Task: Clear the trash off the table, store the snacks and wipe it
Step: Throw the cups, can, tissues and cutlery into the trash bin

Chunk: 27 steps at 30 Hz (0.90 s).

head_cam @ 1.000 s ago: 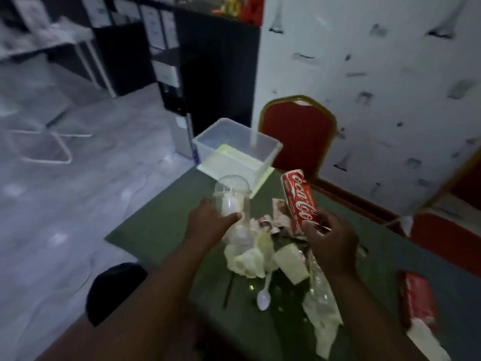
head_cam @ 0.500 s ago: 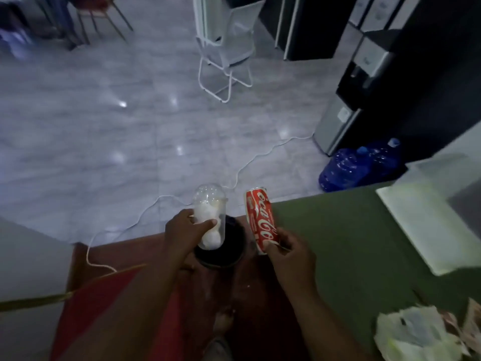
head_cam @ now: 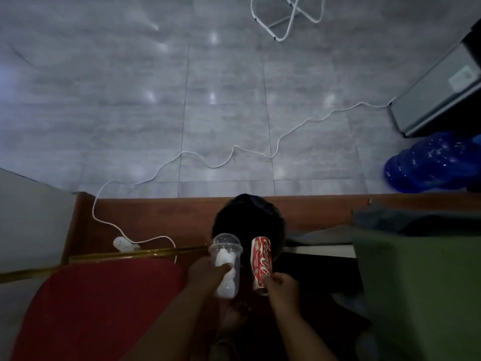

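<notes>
White script "Coca-Cola" runs lengthwise down the red soda can [head_cam: 261, 264], at 6 o'clock in the frame. A pale label sits on the grey appliance [head_cam: 437, 92] at 2 o'clock; its print is too small to read. No other text legible.

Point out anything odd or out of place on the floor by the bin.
A white cable snakes loose across the grey tiles to a power strip lying beside the black bin, a possible trip hazard. Nothing looks spilled.
</notes>
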Motion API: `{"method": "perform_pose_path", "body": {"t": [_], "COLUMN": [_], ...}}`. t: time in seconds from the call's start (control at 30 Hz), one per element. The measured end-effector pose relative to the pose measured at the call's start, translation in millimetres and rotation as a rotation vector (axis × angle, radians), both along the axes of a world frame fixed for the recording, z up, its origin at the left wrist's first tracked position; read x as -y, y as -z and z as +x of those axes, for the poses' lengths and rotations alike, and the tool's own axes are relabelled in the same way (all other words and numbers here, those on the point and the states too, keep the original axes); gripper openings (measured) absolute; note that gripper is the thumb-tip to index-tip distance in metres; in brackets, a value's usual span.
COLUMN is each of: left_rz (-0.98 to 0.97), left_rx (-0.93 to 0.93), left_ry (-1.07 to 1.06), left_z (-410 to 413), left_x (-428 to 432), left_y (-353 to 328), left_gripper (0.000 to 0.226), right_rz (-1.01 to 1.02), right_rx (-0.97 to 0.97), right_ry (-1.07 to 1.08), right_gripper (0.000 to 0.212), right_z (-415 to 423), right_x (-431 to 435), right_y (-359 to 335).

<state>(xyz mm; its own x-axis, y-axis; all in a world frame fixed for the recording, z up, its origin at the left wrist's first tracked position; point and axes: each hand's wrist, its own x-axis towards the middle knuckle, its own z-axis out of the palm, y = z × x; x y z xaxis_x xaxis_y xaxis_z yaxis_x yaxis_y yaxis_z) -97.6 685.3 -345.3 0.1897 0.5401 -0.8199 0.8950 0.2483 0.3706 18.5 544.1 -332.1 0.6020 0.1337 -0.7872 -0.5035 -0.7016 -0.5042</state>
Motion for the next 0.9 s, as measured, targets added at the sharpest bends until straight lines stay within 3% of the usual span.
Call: {"method": "perform_pose_path", "body": {"t": [0.27,0.37,0.43,0.5,0.6,0.77,0.9], "left_rz": [-0.044,-0.045,-0.041,-0.017,0.008,0.047,0.092], "left_rx": [-0.061,-0.051,-0.058,-0.058,-0.035,0.058,0.193], "left_ry": [0.083,0.084,0.139,0.196,0.219,0.155,0.094], "left_z": [39,46,45,39,25,18,32], "left_x": [-9,-13,-13,-10,-4,8,16], "left_y": [77,84,77,67,44,-22,-111], "left_gripper": [0.064,0.072,0.068,0.058,0.049,0.055,0.083], "right_rz": [-0.060,-0.080,-0.095,-0.101,-0.087,-0.029,0.065], "right_rx": [-0.074,-0.061,-0.035,-0.049,-0.067,-0.020,0.178], "right_ry": [0.004,0.033,0.049,0.058,0.091,-0.005,-0.163], "right_gripper": [0.006,0.019,0.007,0.025,0.034,0.036,0.034], "right_z": [13,13,10,5,-1,-10,-17], "right_x": [-10,-12,-6,2,9,10,11], "right_y": [81,92,95,95,71,-10,-104]}}
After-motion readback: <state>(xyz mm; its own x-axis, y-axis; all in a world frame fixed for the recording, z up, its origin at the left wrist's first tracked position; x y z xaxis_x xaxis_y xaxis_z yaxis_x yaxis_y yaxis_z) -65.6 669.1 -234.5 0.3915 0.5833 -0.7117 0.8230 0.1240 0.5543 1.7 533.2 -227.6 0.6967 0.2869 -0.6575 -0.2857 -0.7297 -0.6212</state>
